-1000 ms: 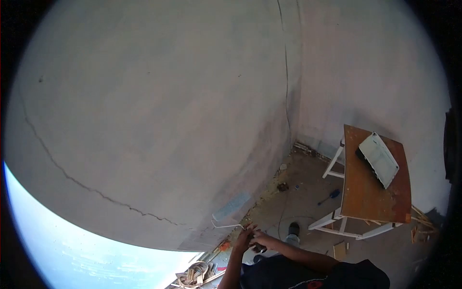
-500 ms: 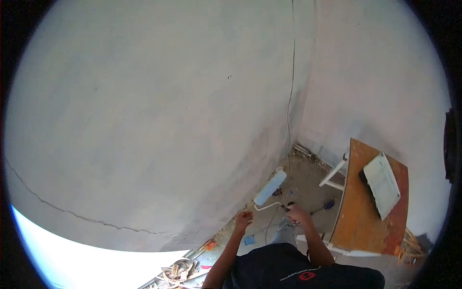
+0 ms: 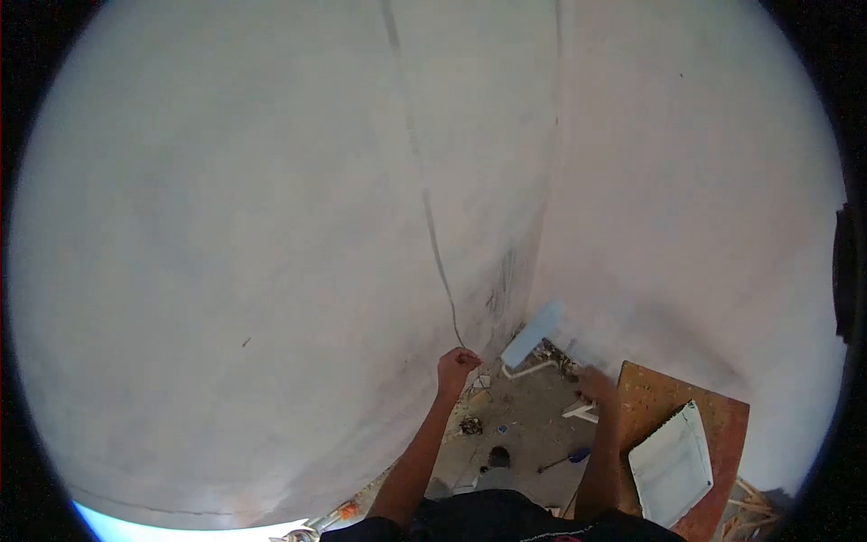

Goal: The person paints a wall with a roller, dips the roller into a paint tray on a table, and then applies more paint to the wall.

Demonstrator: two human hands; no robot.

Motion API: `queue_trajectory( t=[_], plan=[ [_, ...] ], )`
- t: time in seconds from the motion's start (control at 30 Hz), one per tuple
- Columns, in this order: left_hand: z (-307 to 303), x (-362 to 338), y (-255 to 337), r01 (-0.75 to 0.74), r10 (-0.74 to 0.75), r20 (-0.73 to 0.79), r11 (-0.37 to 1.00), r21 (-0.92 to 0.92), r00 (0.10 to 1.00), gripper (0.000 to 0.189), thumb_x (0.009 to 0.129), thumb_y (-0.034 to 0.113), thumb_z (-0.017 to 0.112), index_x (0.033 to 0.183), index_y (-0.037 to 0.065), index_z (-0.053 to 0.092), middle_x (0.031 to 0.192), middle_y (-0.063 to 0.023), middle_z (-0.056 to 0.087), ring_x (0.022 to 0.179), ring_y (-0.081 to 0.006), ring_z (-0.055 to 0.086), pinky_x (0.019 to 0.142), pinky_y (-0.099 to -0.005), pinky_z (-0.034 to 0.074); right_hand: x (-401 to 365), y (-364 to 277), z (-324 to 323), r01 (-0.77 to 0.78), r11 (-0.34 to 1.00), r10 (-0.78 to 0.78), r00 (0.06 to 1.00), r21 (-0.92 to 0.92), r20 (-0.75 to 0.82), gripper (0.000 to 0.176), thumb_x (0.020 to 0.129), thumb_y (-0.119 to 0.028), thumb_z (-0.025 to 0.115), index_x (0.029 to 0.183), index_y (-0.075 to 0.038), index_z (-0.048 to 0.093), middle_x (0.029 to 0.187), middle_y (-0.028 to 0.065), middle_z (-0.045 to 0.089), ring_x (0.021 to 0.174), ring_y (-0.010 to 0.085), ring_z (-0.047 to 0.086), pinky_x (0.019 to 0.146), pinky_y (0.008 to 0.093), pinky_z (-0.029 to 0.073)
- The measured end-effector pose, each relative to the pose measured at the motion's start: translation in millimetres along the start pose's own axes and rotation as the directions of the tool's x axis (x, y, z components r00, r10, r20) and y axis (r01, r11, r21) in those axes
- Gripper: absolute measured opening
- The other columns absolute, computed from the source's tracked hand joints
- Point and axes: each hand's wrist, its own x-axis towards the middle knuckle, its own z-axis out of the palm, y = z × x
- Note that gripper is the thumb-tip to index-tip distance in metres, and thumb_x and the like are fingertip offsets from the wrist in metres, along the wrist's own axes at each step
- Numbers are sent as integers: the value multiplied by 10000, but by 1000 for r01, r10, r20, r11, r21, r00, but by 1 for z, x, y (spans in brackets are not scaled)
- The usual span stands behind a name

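A hanging dark cable (image 3: 438, 248) runs down the pale wall to my left hand (image 3: 459, 363), whose fingers are pinched together on it. My right hand (image 3: 593, 385) is closed around the handle of a paint roller. The roller's pale blue sleeve (image 3: 533, 334) points up and left near the wall corner, joined to a white bent frame (image 3: 528, 370). The handle itself is mostly hidden by my fingers. To the right of my right hand, a white paint tray (image 3: 673, 462) lies on a wooden table (image 3: 639, 390).
Two pale walls (image 3: 271, 226) meet at a corner ahead. On the floor (image 3: 528, 434) are a blue-headed tool (image 3: 578, 455), small debris and a dark lump (image 3: 470, 425). Wood scraps (image 3: 750, 510) lie beyond the table at the lower right.
The view has shifted, with the table and tray now lower. My left hand is now on the cable, which hangs farther left. The roller, still in my right hand, is closer to the corner.
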Motion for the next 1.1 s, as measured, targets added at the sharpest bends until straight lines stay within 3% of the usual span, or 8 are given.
queue_trajectory(
  t=[0.1, 0.2, 0.33, 0.47, 0.57, 0.77, 0.97, 1.1],
  plan=[
    [16, 22, -11, 117, -111, 82, 991, -65, 990, 144, 741, 71, 676, 856, 1, 624, 761, -56, 628, 692, -132, 584, 648, -263, 485, 37, -5, -48, -32, 970, 23, 999, 242, 41, 265, 749, -120, 582, 994, -35, 632, 563, 68, 571, 435, 118, 498, 416, 278, 401],
    [29, 32, -27, 237, -217, 155, 963, -127, 964, 176, 763, 99, 666, 901, 3, 614, 759, -43, 615, 673, -134, 571, 644, -264, 479, 65, -25, -95, 134, 978, -148, 986, 161, 79, 348, 746, -100, 581, 1089, -53, 604, 573, 57, 570, 408, 104, 467, 387, 271, 386],
    [54, 47, -24, 378, -331, 253, 911, -164, 909, 162, 812, 129, 623, 913, 3, 608, 777, -41, 614, 665, -134, 575, 638, -271, 485, 89, -58, -133, 15, 970, -29, 998, 243, 56, 421, 729, -89, 595, 1145, -37, 564, 575, 44, 555, 391, 84, 435, 351, 258, 370],
    [89, 76, -53, 430, -331, 391, 881, -197, 859, 217, 836, 214, 609, 900, 7, 611, 777, -45, 618, 652, -138, 581, 654, -264, 487, 98, -80, -167, 35, 910, -83, 992, 413, 99, 430, 730, -70, 607, 1153, -16, 548, 561, 42, 534, 388, 75, 423, 340, 239, 352],
    [125, 101, -51, 482, -359, 432, 848, -219, 828, 375, 829, 414, 584, 826, 43, 640, 670, -40, 607, 606, -123, 559, 621, -281, 461, 125, -75, -194, 67, 900, -136, 982, 432, 131, 420, 737, -68, 611, 1149, -10, 549, 563, 44, 531, 389, 74, 422, 339, 231, 350],
    [213, 170, -1, 656, -237, 763, 691, -302, 601, 453, 862, 423, 521, 1074, 22, 540, 1022, -117, 585, 977, -241, 563, 870, -375, 453, 193, -52, -257, 111, 950, -180, 959, 291, 220, 397, 754, -76, 598, 1147, -30, 562, 562, 34, 547, 384, 72, 423, 342, 222, 359],
    [308, 239, 7, 686, -109, 701, 357, -634, 705, 491, 867, 434, 502, 1154, 38, 456, 1232, -128, 470, 1105, -264, 477, 920, -400, 414, 219, -41, -276, 175, 943, -265, 910, 284, 319, 400, 775, -83, 590, 1172, -61, 545, 588, 19, 547, 398, 65, 441, 343, 221, 365],
    [335, 260, -2, 569, -154, 586, 523, -635, 796, 417, 858, 357, 558, 1140, 65, 467, 1210, -108, 498, 1086, -245, 492, 841, -377, 440, 237, -26, -272, 312, 914, -383, 875, 260, 295, 390, 815, -167, 590, 1193, -98, 522, 608, 55, 563, 416, 99, 487, 392, 260, 416]
  ],
)
